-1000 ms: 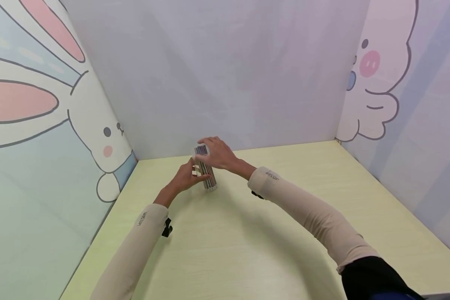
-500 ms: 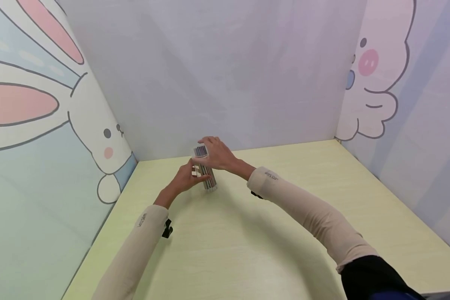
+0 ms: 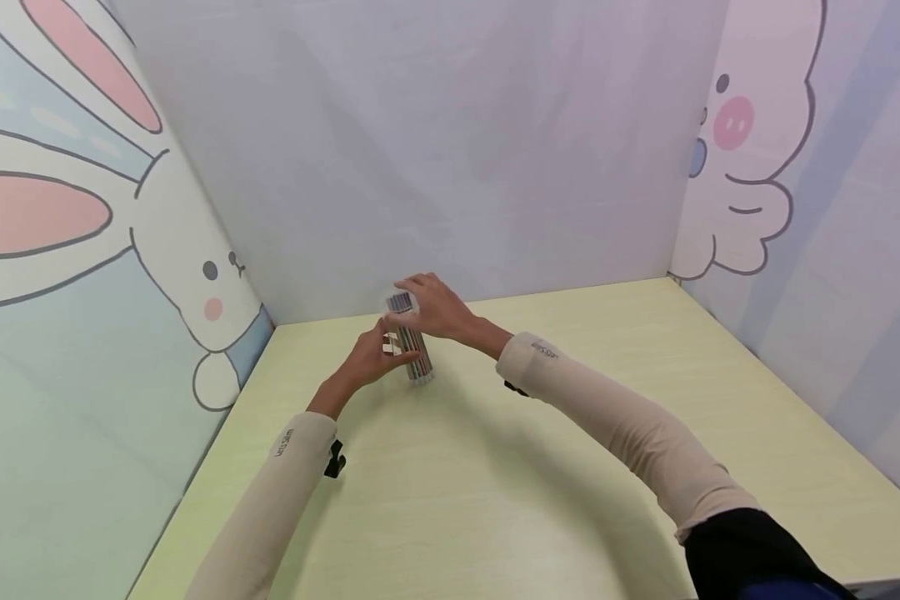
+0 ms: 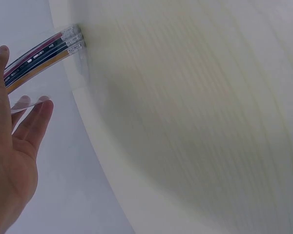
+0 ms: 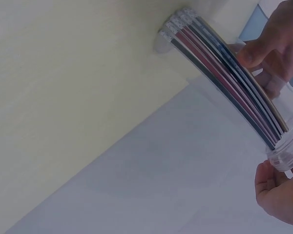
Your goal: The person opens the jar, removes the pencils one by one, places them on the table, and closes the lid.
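Note:
A clear plastic pencil tube [image 3: 417, 363] stands near the back of the table, leaning slightly. Several pencils [image 5: 224, 73] in dark, red and gold tones fill it; their pale ends sit at its bottom. My left hand [image 3: 367, 354] grips the tube's side between thumb and fingers. In the left wrist view, that hand [image 4: 14, 151] reaches around the clear wall, and lettering shows on one pencil [image 4: 36, 57]. My right hand [image 3: 438, 308] holds the clear screw lid [image 5: 284, 157] at the tube's upper end, with its fingers curled at the rim.
The pale wood-grain table [image 3: 450, 492] reaches back to a plain grey wall [image 3: 450, 150]. Side panels with a cartoon rabbit [image 3: 187, 275] and a cartoon pig [image 3: 750, 167] enclose it left and right.
My right hand's fingers shift slightly at the lid. The left hand and tube stay nearly in place, while the head view drifts a little.

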The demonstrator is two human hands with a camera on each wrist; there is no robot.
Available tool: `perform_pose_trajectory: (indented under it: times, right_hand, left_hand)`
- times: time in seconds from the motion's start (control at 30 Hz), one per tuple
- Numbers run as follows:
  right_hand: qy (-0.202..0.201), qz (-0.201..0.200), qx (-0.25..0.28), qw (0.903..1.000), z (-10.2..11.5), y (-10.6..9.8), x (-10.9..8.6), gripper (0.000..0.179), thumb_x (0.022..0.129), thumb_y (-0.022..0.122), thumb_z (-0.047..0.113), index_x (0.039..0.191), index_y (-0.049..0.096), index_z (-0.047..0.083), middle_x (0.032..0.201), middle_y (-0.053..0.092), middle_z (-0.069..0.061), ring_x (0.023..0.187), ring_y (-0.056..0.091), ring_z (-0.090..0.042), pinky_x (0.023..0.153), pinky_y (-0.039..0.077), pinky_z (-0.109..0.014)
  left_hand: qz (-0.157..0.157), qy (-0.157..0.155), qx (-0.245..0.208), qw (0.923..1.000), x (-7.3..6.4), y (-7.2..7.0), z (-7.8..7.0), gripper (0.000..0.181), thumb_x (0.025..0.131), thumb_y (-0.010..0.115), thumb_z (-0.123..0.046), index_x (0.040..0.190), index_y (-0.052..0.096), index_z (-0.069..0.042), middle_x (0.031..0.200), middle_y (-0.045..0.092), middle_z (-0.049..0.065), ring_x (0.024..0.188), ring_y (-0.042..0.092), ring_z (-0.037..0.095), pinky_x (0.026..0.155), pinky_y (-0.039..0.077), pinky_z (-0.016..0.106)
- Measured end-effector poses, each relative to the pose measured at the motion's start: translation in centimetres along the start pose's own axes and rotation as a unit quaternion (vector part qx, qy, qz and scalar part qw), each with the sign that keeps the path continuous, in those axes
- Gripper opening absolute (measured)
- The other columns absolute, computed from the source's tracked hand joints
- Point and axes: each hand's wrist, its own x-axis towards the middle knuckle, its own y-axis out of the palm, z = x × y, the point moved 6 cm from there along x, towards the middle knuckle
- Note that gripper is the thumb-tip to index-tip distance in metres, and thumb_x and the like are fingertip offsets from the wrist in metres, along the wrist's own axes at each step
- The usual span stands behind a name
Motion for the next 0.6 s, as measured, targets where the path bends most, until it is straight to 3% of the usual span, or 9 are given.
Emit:
perform_pose_trajectory:
  times: [0.23, 0.6]
  right_hand:
    - [0.005, -0.01, 0.008, 0.9999, -0.8, -1.2, 0.0, 0.07, 0.097, 0.071, 0.05, 0.151, 0.053, 0.01, 0.152, 0.05, -0.013, 0.14, 0.045, -0.029, 0.113, 0.045, -0.049]
    - [0.049, -0.016, 0.007, 0.9986, -4.8, -3.1, -1.7, 0.071, 0.098, 0.07, 0.05, 0.153, 0.05, 0.01, 0.155, 0.047, -0.014, 0.143, 0.043, -0.031, 0.114, 0.043, -0.052]
  left_hand:
    - [0.0, -0.005, -0.007, 1.0, 0.1, 0.1, 0.0, 0.075, 0.092, 0.082, -0.037, 0.145, 0.038, -0.007, 0.135, 0.061, 0.018, 0.117, 0.067, 0.036, 0.09, 0.062, 0.045]
    - [-0.008, -0.019, -0.008, 0.9997, 0.1, 0.0, -0.4, 0.074, 0.09, 0.084, -0.036, 0.142, 0.041, -0.008, 0.135, 0.062, 0.018, 0.115, 0.067, 0.036, 0.089, 0.062, 0.048]
